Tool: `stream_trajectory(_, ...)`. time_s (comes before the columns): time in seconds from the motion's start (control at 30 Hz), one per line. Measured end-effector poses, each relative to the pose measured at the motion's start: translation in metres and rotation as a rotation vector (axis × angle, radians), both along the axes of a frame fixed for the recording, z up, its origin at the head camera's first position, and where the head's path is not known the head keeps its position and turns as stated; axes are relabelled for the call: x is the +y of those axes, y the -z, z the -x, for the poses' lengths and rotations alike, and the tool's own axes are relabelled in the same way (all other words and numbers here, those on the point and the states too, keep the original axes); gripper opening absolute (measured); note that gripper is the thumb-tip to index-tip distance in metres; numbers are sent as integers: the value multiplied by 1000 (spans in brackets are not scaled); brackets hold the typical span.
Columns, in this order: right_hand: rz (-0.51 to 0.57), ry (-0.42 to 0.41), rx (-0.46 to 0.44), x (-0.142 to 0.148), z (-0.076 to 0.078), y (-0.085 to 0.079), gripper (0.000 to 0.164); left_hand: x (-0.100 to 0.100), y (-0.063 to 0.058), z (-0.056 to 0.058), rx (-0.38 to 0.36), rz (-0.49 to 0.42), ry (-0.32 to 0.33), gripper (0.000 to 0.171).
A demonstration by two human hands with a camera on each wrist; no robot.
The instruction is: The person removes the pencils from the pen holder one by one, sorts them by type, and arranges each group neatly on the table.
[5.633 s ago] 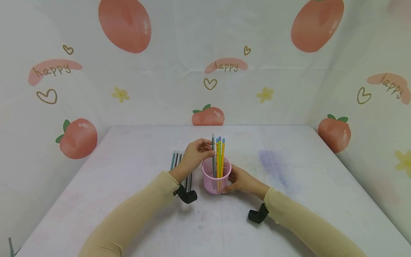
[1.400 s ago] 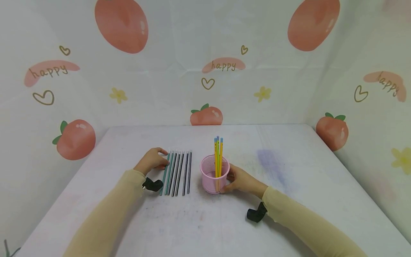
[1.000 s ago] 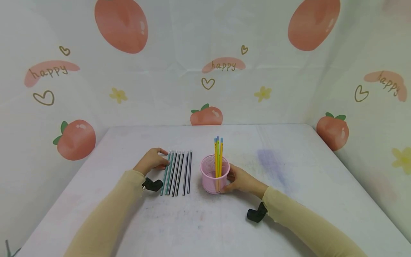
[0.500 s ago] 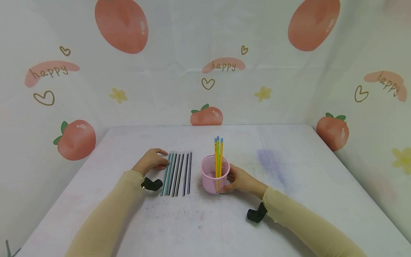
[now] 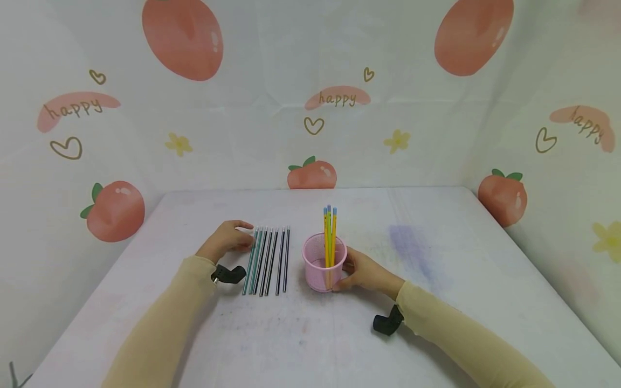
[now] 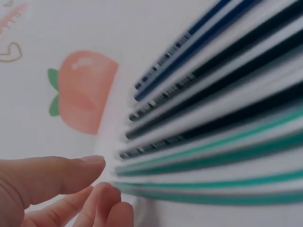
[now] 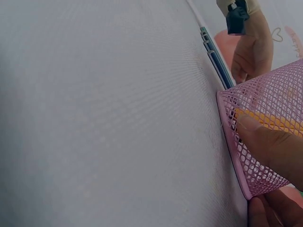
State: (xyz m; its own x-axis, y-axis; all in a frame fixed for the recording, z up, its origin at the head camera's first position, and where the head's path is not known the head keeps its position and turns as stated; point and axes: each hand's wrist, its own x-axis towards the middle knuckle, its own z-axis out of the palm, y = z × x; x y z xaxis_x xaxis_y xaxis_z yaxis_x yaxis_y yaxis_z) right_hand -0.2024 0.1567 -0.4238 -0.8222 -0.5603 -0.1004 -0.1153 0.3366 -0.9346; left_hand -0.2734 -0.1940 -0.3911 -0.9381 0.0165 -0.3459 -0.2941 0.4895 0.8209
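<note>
A row of slim striped pencils lies on the table, dark ones (image 5: 269,264) to the right and teal ones (image 5: 249,269) at the left end. My left hand (image 5: 224,240) hovers at the eraser ends of the teal pencils; in the left wrist view its thumb (image 6: 83,172) and loosely bent fingers are apart, with no pencil between them. My right hand (image 5: 370,274) grips the lower side of a pink mesh pencil cup (image 5: 316,277). Three pencils (image 5: 333,229), two yellow and one green, stand upright in the cup. The right wrist view shows the thumb (image 7: 270,142) against the mesh.
A white table (image 5: 310,345) with faint stains, one a purple smudge (image 5: 409,248), carries everything. Behind and beside it hangs a white curtain (image 5: 252,145) printed with peaches. Black wrist cameras (image 5: 230,274) sit below both cuffs. A thin cable shows at the lower left corner.
Several seconds ago my left hand held a teal pencil in the cup; it lies at the row's left end now. Just now the left hand draws slightly back from it. The right hand stays put.
</note>
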Motion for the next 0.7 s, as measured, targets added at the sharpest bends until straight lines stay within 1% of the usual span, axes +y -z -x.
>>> stream_trajectory(0.1,5,-3,-1,0,0,0,98,2,-6,-1,23,-40,14,54)
stream_trajectory(0.23,9,-2,-5,0,0,0,98,8,-15,-3,46,-65,34,54)
stream_trajectory(0.47,25,-2,-6,-1,1,2,96,25,-31,-8,82,-114,57,51)
stream_trajectory(0.6,28,-7,3,-1,1,3,96,40,-40,-13,135,-143,59,47)
stream_trajectory(0.7,24,-6,5,-1,2,3,96,53,-46,-18,188,-169,66,44)
